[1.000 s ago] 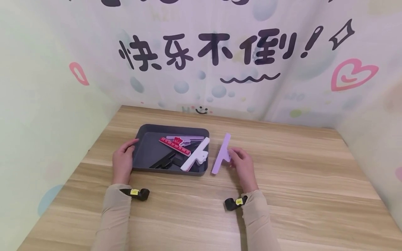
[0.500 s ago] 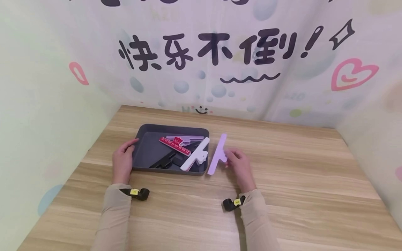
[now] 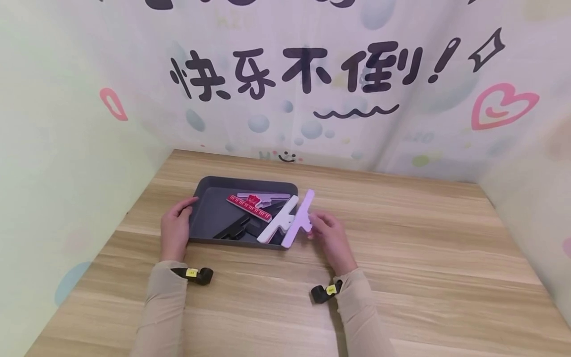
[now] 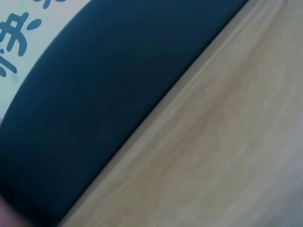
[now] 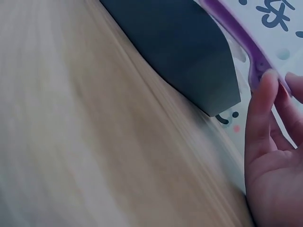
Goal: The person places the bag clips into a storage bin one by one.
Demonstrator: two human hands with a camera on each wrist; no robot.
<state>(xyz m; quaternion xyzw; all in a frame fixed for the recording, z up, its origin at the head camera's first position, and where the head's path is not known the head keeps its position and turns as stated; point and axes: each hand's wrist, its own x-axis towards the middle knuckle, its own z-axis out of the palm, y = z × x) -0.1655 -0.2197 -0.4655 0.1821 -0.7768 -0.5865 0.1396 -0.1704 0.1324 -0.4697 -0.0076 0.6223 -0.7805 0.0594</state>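
My right hand [image 3: 330, 238] pinches a light purple bar clip [image 3: 299, 219] by its handle. The clip slants above the right rim of the dark grey tray [image 3: 207, 213]. In the right wrist view, thumb and fingers meet on the end of the purple clip [image 5: 242, 40], beside the tray's outer wall [image 5: 184, 56]. My left hand [image 3: 174, 230] grips the tray's left side, thumb at the rim; the left wrist view shows mostly the tray wall [image 4: 109, 85]. Inside the tray lie a white clip [image 3: 277, 220], a red clip with a piano-key pattern [image 3: 250, 208], black clips [image 3: 234, 229] and another purple clip [image 3: 278, 197].
The tray stands on a wood-grain table [image 3: 415, 258]. Behind it hangs a printed curtain [image 3: 250, 129] with large dark characters, and pale walls flank both sides. The tray's left half shows bare floor, while the clips overlap on its right.
My right hand has moved left, carrying the purple clip from beside the tray to over its right rim. The left hand and tray have stayed in place.
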